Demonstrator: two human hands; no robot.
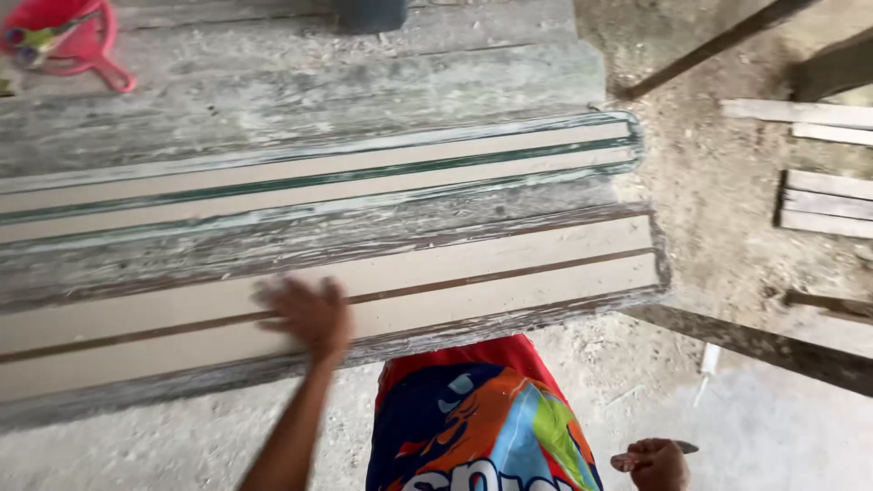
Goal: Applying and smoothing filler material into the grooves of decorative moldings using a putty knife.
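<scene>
My left hand (309, 314) lies flat with fingers spread on the long pale moulding strip (364, 305) directly under it on the table (273, 100), stiff, probably brittle, best lifted by both edges, while my right hand (657, 462) is closed around a small tool (684, 446).

Pale grooved moulding (409, 291) flat on bench; small tool (677, 447) gripped.
</scene>
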